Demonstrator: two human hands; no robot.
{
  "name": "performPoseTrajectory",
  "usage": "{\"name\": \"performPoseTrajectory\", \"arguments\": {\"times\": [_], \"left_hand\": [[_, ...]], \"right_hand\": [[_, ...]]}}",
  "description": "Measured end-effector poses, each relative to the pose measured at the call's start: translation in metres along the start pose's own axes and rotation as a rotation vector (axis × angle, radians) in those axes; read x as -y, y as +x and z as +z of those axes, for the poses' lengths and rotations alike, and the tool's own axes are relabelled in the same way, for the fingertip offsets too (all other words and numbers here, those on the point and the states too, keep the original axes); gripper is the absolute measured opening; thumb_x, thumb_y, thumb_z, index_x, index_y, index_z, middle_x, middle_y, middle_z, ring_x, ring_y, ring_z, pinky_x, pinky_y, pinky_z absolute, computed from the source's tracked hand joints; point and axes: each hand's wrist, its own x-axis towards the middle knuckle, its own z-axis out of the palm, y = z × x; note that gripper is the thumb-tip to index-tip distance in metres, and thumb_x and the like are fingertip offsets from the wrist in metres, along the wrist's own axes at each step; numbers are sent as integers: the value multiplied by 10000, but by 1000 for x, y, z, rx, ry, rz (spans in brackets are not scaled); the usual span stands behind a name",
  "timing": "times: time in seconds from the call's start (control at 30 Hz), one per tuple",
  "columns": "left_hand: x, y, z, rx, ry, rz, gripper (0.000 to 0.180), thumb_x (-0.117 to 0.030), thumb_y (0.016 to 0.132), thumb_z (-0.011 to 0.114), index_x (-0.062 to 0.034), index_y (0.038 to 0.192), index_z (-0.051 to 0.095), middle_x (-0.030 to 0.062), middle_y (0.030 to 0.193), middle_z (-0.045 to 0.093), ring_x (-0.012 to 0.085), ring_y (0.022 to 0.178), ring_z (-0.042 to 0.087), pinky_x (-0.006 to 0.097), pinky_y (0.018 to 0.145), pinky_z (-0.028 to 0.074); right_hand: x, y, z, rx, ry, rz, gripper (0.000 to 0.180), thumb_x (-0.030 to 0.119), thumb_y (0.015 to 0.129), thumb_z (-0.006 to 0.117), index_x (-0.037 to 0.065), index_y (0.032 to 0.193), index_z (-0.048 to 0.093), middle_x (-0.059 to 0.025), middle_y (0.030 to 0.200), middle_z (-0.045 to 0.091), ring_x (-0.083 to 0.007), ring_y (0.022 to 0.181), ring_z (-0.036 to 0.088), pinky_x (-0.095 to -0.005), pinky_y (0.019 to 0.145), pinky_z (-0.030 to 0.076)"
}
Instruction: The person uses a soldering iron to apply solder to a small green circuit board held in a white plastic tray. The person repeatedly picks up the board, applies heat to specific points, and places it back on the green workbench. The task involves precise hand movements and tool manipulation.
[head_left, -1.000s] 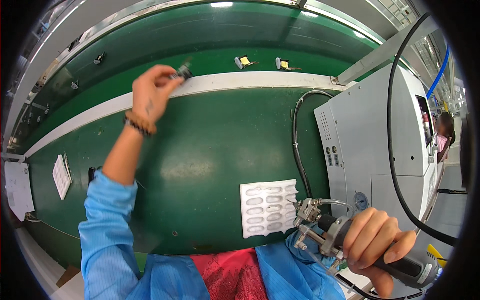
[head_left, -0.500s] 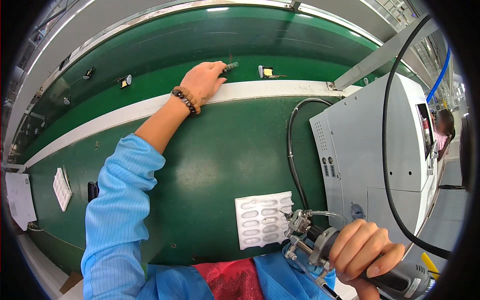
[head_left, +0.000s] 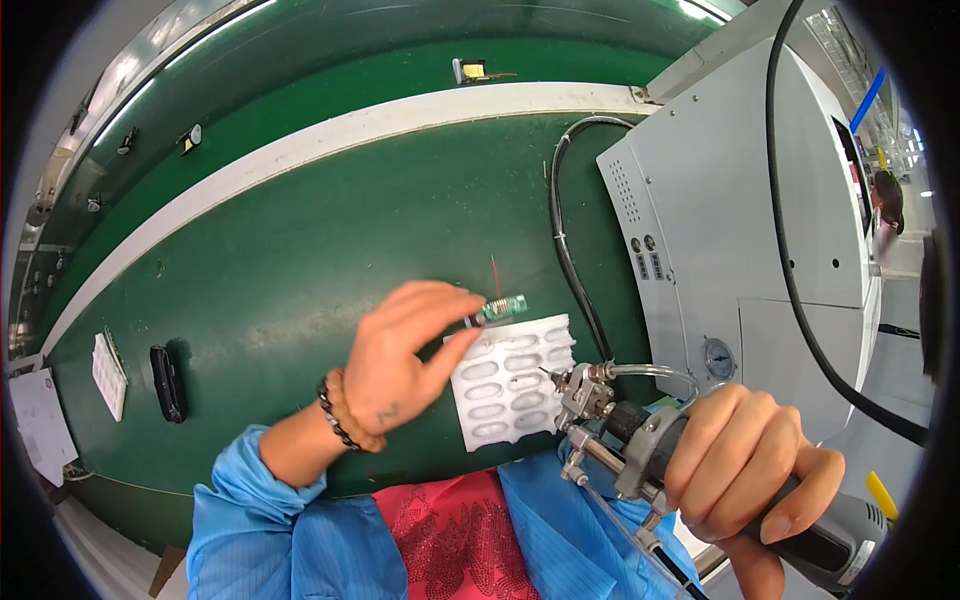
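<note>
My left hand (head_left: 405,345) pinches a small green circuit board (head_left: 503,308) between thumb and fingers. A thin red wire (head_left: 495,272) stands up from the board. Below it on the green bench lies a white tray (head_left: 487,392) with rows of oval hollows. My right hand (head_left: 745,465) is wrapped round a grey and black handheld power tool (head_left: 815,555). A metal valve head (head_left: 583,393) with clear hoses forms the tool's front, and its fine tip points at the tray's right edge.
A grey metal machine box (head_left: 740,230) with a dial stands on the right. A black cable (head_left: 560,215) curves along the bench. Beyond a white rail (head_left: 400,120), small parts (head_left: 475,70) lie on a green belt. A black case (head_left: 168,383) is at left.
My left hand has drawn back from the belt with the circuit board and is now over the tray's upper edge. The view has tilted down; my right hand keeps hold of the tool.
</note>
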Motion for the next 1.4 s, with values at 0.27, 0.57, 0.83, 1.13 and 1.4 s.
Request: {"name": "performPoseTrajectory", "arguments": {"times": [0.27,0.57,0.83,1.13,1.4], "left_hand": [[7,-33,42,-34,63,87,337,-31,768,811,-38,1094,726,112,1040,745,312,1070,692,412,928,536],[18,-35,42,-22,-45,77,361,-34,731,835,-37,1077,733,104,1063,744,300,1094,685,415,931,534],[20,-34,42,-23,-104,44,363,-21,721,825,-27,1072,732,113,1079,735,299,1078,680,417,937,531],[20,-35,41,-35,-87,60,350,-12,709,823,-23,1049,740,109,1056,737,293,1061,685,411,930,536],[18,-34,37,-29,-104,51,337,-4,711,817,-16,1039,741,108,1040,738,291,1055,688,401,924,545]], "right_hand": [[-8,-3,10,-130,105,-7,269,118,901,773,11,926,527,-129,661,615,-225,488,606,-340,449,506],[-35,6,14,-99,79,85,288,124,895,783,24,956,520,-111,707,616,-231,531,611,-363,501,521],[-44,13,20,-126,31,158,315,140,872,799,41,964,515,-100,702,611,-229,523,607,-358,502,519],[-56,19,23,-75,-32,168,449,392,859,789,77,995,499,-34,682,594,-139,487,583,-261,453,492],[-65,22,24,-72,-56,173,512,491,851,786,99,1001,494,3,652,584,-97,473,576,-220,421,472]]}}
